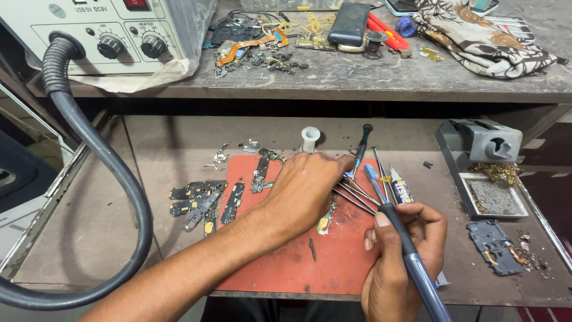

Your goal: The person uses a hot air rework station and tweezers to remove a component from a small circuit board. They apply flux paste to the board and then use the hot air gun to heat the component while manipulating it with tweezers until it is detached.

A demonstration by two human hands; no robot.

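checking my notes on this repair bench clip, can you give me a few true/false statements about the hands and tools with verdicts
1. The right hand holds a blue-tipped tool with a grey handle. True.
2. The left hand rests on a green mat. False: the mat is red.
3. The left hand's fingertips are at a cluster of thin metal tools lying on the mat. True.
4. The thick black hose runs to the right side of the bench. False: it loops along the left side, from the grey station.
5. Small circuit boards lie left of the left hand. True.
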